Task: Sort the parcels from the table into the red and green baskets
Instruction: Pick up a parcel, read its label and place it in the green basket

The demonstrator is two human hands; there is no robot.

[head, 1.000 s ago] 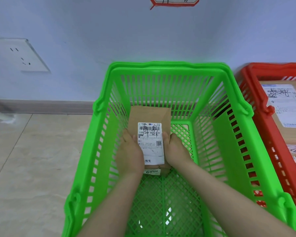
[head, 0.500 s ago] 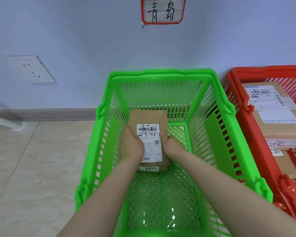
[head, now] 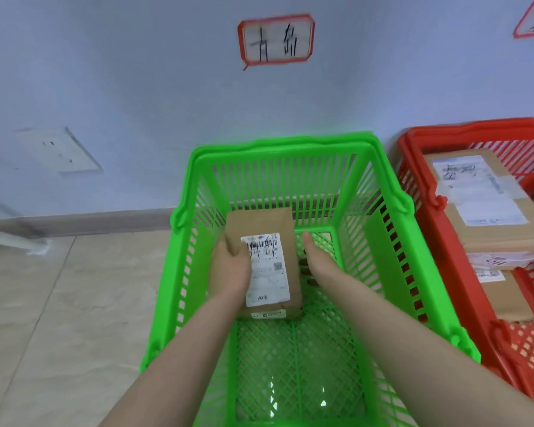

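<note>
Both forearms are bare along their whole visible length, slender and smooth; the left hand (head: 230, 268) and the right hand (head: 316, 257) are bare as well.

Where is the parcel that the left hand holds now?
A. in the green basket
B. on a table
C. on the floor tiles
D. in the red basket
A: the left hand grips the parcel low between the slatted walls of the green basket.
</note>
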